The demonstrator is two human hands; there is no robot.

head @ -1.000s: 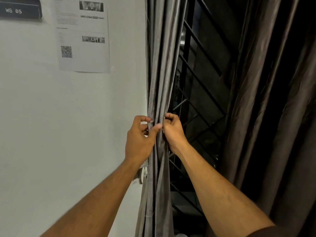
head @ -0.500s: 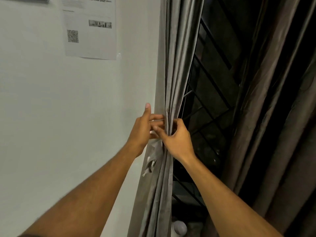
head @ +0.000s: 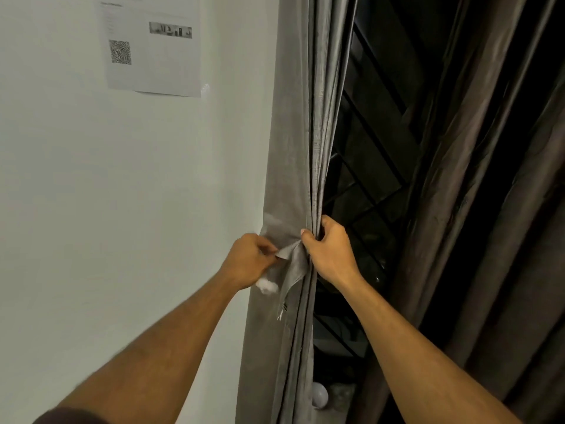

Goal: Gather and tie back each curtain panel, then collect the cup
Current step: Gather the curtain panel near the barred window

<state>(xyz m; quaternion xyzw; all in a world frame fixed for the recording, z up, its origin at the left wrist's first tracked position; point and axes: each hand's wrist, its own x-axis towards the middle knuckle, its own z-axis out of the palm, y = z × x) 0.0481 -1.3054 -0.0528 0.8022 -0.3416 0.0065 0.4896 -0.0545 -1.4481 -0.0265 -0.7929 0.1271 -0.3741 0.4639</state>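
A grey curtain panel [head: 301,123] hangs gathered into folds beside the white wall. My right hand [head: 331,254] grips the bunched folds from the window side. My left hand [head: 249,260] pinches the end of a grey fabric tie-back strip [head: 293,270] that hangs down against the curtain; a white fluffy bit [head: 267,286] shows just under that hand. A second, darker curtain panel [head: 489,209] hangs loose on the right. A white rounded object [head: 319,394], perhaps the cup, sits low behind the curtain's bottom edge; most of it is hidden.
A printed sheet with a QR code [head: 153,50] is stuck on the white wall [head: 107,194] at the upper left. Black window bars [head: 376,148] cross the dark opening between the two panels.
My left hand has dropped lower and left, now pinching the strip's end. My right hand moved to the curtain's right side, gripping the folds. The view has tilted down.
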